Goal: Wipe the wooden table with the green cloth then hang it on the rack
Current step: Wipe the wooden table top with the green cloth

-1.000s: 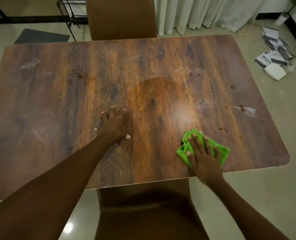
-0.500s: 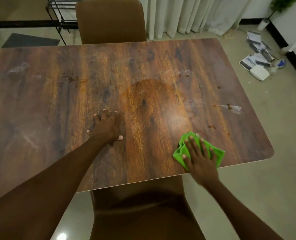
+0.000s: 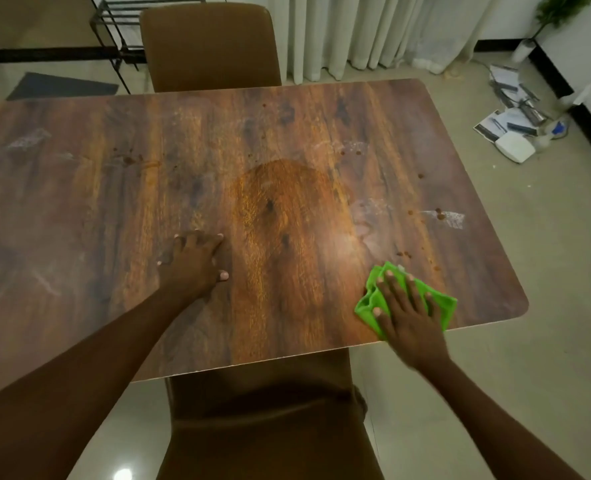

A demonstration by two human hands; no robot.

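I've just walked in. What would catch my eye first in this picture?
The bright green cloth stands out, pressed flat under the right hand at the near right corner of the wooden table. The tabletop is dotted with dark spots and whitish smears, and the left hand rests flat near its middle.

Fig. legend, head view | legible text, labels, brands, numbers: none | printed sheets [image 3: 492,125] on the floor, right of the tabletop [image 3: 79,220]: print too small and blurred to read | white box [image 3: 514,147] lying just beside the sheets: markings cannot be made out
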